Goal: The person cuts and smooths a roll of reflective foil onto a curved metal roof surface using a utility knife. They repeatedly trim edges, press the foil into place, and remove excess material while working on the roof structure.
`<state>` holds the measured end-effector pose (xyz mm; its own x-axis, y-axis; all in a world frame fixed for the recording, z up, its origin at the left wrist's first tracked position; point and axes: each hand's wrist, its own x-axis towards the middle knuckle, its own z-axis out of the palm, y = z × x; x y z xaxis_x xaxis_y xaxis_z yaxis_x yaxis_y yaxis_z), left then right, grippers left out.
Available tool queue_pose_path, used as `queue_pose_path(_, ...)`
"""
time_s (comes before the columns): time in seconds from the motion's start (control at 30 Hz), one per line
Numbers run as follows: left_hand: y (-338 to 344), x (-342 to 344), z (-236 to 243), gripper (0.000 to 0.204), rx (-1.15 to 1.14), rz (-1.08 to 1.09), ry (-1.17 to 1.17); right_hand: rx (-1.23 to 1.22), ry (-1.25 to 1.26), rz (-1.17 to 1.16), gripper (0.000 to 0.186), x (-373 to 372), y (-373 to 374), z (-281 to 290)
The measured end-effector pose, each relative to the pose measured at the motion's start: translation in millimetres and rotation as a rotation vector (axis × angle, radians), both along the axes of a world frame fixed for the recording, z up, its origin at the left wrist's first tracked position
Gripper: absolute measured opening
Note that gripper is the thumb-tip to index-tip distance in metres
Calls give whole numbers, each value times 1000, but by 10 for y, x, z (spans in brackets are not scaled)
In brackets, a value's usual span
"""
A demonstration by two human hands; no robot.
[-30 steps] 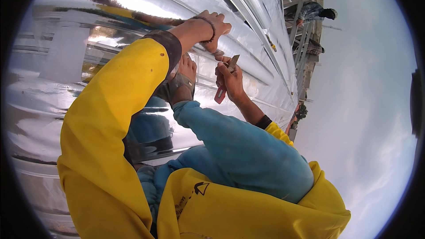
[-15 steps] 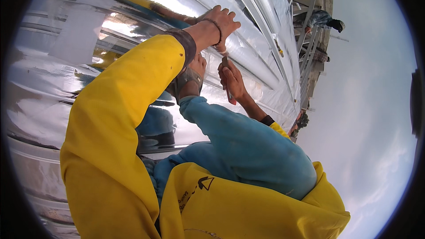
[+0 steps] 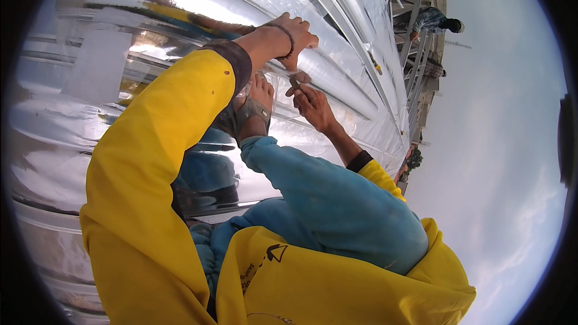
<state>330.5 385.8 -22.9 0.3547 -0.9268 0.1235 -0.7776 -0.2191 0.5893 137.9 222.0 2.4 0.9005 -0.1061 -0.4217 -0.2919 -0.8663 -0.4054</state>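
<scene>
Silver foil sheet (image 3: 201, 0) lies beneath left hand (image 3: 292, 37) and stretches beyond its fingertips; spreading looks done here. Left fingers splayed, bent against foil sheet, thumb apart; whether any edge is pinched, cannot tell. Right hand (image 3: 312, 106) has fingers closed round utility knife (image 3: 294, 83), blade just past fingertips, near left thumb; blade contact with foil sheet, cannot tell. Sandalled foot (image 3: 259, 99) between both hands' fingers and knee. No finished cut visible beside blade; work there seems incomplete.
</scene>
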Motion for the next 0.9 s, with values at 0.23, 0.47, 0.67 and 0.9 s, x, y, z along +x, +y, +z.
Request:
queue_pose_path(0.23,-27,-52,-39,74,8,49,-67,-23,95,-44,34,57,-20,41)
queue_pose_path(0.47,-61,144,8,78,72,-54,92,68,-6,39,35,169,111,73)
queue_pose_path(0.67,-35,90,13,82,49,-39,99,-19,-160,146,31,142,170,40)
queue_pose_path(0.9,-14,87,15,75,20,-36,69,-366,-400,308,9,157,255,29)
